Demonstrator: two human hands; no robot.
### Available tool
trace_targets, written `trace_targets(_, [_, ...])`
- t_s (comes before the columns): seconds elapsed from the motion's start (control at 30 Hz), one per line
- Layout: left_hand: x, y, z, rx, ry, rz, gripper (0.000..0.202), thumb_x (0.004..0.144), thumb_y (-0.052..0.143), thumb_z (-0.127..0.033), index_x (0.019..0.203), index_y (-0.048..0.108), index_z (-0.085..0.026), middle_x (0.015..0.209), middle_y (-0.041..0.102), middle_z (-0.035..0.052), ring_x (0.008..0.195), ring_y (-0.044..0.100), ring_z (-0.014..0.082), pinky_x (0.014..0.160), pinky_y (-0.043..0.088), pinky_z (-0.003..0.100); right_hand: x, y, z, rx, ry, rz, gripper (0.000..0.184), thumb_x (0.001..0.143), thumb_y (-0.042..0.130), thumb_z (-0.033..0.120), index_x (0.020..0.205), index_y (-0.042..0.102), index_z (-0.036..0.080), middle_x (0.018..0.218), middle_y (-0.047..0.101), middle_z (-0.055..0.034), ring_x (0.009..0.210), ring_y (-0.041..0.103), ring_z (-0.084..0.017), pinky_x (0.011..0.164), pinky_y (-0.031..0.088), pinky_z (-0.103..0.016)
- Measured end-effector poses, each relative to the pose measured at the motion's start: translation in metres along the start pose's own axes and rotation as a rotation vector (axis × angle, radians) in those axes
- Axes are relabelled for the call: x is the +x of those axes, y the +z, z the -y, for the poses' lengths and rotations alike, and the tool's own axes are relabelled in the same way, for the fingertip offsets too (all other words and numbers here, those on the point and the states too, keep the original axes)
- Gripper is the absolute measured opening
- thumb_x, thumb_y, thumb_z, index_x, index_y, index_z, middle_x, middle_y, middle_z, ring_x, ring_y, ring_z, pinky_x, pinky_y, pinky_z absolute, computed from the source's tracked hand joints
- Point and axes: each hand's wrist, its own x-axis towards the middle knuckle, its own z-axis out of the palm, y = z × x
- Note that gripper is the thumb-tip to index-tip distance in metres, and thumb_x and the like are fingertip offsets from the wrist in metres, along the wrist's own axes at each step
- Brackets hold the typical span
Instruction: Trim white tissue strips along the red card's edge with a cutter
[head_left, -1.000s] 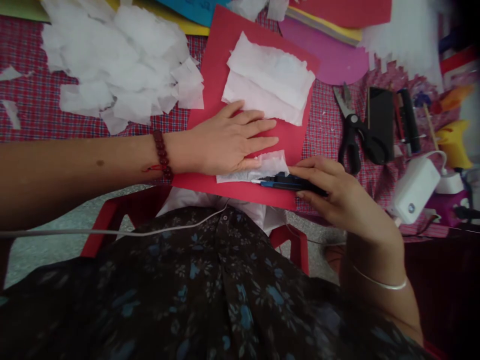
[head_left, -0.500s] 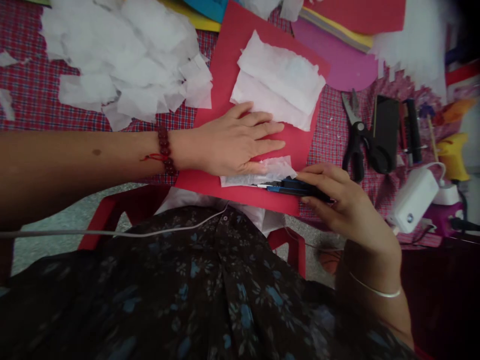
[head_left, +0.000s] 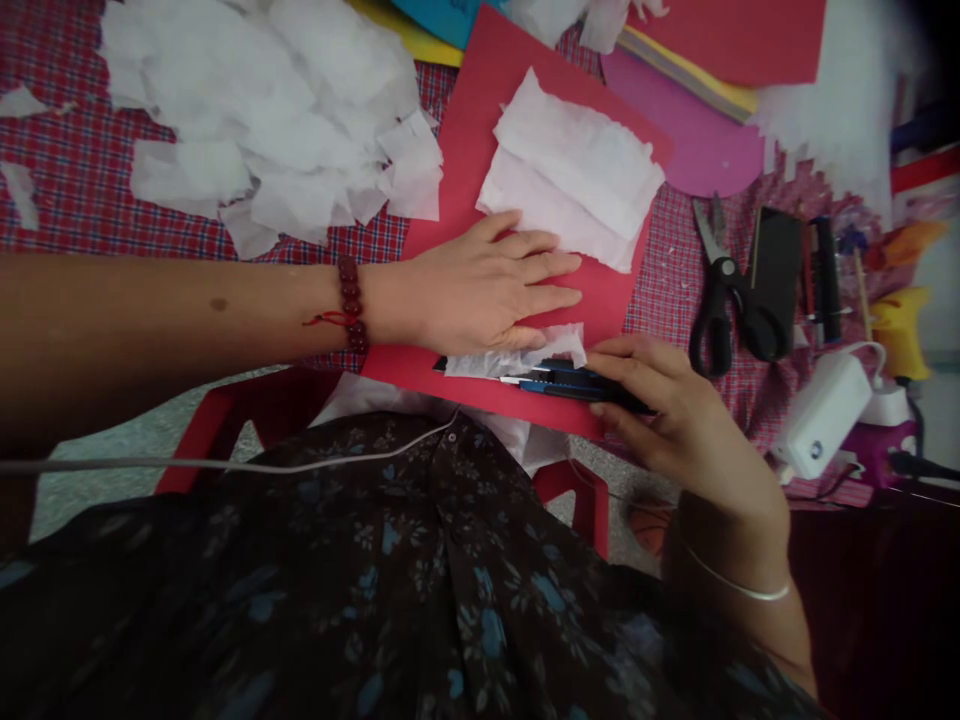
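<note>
My left hand (head_left: pixel 480 285) lies flat with its fingers spread on a red sheet (head_left: pixel 465 130). Its lower edge presses on a narrow strip of thin white paper (head_left: pixel 559 345) near the sheet's front edge. My right hand (head_left: pixel 667 405) is closed around a black and blue utility knife (head_left: pixel 559 378), whose blade points left. The blade lies along the strip, and its dark tip shows past the strip's left end. Further up the sheet, just beyond my left fingertips, rests a larger folded piece of white paper (head_left: pixel 577 160).
A heap of white paper pieces (head_left: pixel 277 120) covers the checked cloth (head_left: pixel 60 190) at left. To the right lie scissors (head_left: pixel 721 285), a black phone (head_left: pixel 776 270), pens (head_left: pixel 825 275) and a white power adapter (head_left: pixel 829 405). Coloured sheets (head_left: pixel 682 130) sit at the back.
The knife has slid left under the strip, so its tip now shows at the far end. My right hand has moved slightly left with it. The left hand stays spread on the sheet.
</note>
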Motion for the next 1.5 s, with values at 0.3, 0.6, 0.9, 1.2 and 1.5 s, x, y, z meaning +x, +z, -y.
trace_targets(0.3, [-0.006,0.007,0.000,-0.144,-0.007,-0.128,0.032,0.097,0.071,-0.033,0.127,0.073,-0.023,0.158,0.060,0.0004,0.162,0.039,0.0368,0.133,0.020,0.063,-0.009,0.008,0.015,0.026,-0.001,0.001,0.052,0.104,0.064,0.017,0.152,0.056,0.035,0.128,0.068,-0.0104,0.116,0.069,-0.032,0.097,0.057,-0.051])
trace_targets(0.6, [-0.006,0.005,-0.004,-0.141,-0.050,-0.139,0.036,0.094,0.076,-0.034,0.128,0.074,-0.023,0.161,0.058,0.0067,0.160,0.039,0.0412,0.134,0.012,0.068,-0.045,0.007,0.008,0.217,0.034,-0.051,0.057,0.101,0.067,0.017,0.152,0.062,0.041,0.128,0.071,-0.0059,0.113,0.070,-0.027,0.094,0.057,-0.045])
trace_targets(0.9, [-0.026,-0.007,0.010,-0.192,0.076,-0.528,0.026,0.106,0.057,-0.041,0.111,0.072,-0.020,0.112,0.079,0.0101,0.105,0.075,0.0256,0.096,0.060,0.043,-0.064,0.025,-0.015,-0.001,0.363,-0.595,0.048,0.091,0.074,0.032,0.139,0.073,0.028,0.116,0.074,-0.0096,0.108,0.071,-0.032,0.096,0.060,-0.055])
trace_targets(1.2, [-0.037,0.016,-0.058,0.486,-0.062,-0.086,0.023,0.102,0.058,-0.033,0.102,0.073,-0.017,0.109,0.073,0.0199,0.107,0.069,0.0406,0.088,0.056,0.053,-0.050,0.048,-0.021,-0.191,0.479,-0.621,0.050,0.089,0.063,0.023,0.138,0.072,0.019,0.118,0.073,-0.0160,0.113,0.069,-0.036,0.101,0.056,-0.059])
trace_targets(1.5, [-0.008,-0.019,-0.015,-0.535,-0.407,-0.252,0.024,0.087,0.066,-0.033,0.071,0.052,-0.024,0.067,0.058,0.0018,0.069,0.060,0.0224,0.070,0.056,0.038,-0.029,0.022,-0.014,-0.027,0.264,-0.688,0.041,0.095,0.061,0.023,0.135,0.071,0.019,0.125,0.074,-0.0153,0.117,0.070,-0.031,0.105,0.056,-0.052])
